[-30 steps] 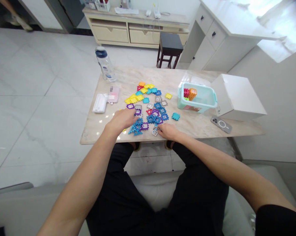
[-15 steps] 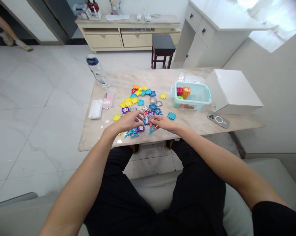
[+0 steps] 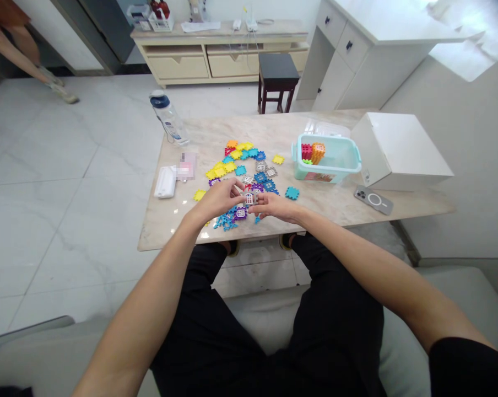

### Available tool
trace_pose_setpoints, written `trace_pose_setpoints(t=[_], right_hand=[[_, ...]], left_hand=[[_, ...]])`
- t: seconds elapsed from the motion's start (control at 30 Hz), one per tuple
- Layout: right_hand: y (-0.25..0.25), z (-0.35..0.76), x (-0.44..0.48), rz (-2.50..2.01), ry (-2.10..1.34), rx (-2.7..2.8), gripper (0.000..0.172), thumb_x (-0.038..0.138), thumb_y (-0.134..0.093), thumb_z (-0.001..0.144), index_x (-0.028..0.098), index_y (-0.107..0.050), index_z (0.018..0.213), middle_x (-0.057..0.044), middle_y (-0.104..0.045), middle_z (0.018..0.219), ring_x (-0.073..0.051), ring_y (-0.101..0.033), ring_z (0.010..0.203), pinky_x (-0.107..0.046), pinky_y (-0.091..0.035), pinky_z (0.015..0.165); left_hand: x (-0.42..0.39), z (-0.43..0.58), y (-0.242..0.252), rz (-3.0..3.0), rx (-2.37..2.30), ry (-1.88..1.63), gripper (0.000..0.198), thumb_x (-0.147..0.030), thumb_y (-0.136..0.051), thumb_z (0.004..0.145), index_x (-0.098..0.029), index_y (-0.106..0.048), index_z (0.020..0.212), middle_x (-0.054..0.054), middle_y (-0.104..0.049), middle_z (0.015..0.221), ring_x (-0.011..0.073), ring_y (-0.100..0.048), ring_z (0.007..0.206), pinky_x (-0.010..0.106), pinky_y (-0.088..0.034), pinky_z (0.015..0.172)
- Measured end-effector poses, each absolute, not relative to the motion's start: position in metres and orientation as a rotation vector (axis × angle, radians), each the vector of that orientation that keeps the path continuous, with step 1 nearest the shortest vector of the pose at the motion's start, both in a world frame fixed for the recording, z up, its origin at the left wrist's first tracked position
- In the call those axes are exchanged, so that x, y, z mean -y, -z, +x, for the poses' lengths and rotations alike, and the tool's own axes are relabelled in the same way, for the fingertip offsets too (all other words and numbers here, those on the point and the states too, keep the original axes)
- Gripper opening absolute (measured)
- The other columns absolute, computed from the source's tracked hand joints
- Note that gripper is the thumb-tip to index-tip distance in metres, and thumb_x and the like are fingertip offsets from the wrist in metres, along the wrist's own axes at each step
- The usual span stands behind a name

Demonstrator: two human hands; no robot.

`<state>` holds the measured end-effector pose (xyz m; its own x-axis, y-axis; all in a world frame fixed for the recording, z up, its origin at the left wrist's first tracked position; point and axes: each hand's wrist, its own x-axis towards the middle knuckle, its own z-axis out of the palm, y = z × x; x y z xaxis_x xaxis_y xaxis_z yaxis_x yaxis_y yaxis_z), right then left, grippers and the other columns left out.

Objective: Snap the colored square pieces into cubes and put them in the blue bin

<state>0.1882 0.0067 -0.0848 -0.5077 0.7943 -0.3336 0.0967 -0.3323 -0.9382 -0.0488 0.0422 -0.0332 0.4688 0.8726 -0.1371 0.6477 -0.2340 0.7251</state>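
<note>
Left hand (image 3: 216, 199): fingertips pinch a grey tile (image 3: 249, 197) over the near part of the surface (image 3: 327, 203).
Right hand (image 3: 275, 205): pinches the same grey tile from the other side, close to the left hand.
Loose tiles (image 3: 236, 157): yellow, blue, purple and grey, lying scattered beyond and beneath both hands.
Teal tub (image 3: 335, 173): open, right of the tiles, with red and orange blocks inside.
White box (image 3: 398, 151): just beside the tub, further right.
Phone (image 3: 373, 199): face down in front of the box.
Water bottle (image 3: 169, 118): at the far left corner.

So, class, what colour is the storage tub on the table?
The tub is pale turquoise; head view.
</note>
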Motion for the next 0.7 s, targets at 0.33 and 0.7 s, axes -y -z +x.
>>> trace_pose_setpoints(t=[0.33,0.7], right_hand=[[0.09,0.186,-0.008,-1.189,-1.902,1.312,0.05,0.07,-0.081,0.101,0.019,-0.081,0.103,-0.011,-0.087,0.108,-0.018,-0.075,0.088,-0.028,-0.062,0.076],[0.111,0.204,-0.022,-1.427,-1.558,1.693,0.044,0.059,-0.076,0.102,0.019,-0.075,0.084,-0.004,-0.076,0.08,-0.017,-0.066,0.075,-0.028,-0.056,0.069]], left_hand=[[-0.039,-0.046,0.031,1.987,-1.252,-0.427,0.032,-0.041,-0.084,0.095,-0.02,-0.072,0.116,0.003,-0.079,0.087,0.0225,-0.074,0.082,0.032,-0.052,0.074],[-0.034,-0.046,0.02,2.174,-1.581,-0.252,0.029,-0.041,-0.071,0.104,-0.022,-0.075,0.126,0.01,-0.086,0.112,0.0312,-0.08,0.106,0.038,-0.055,0.085]])
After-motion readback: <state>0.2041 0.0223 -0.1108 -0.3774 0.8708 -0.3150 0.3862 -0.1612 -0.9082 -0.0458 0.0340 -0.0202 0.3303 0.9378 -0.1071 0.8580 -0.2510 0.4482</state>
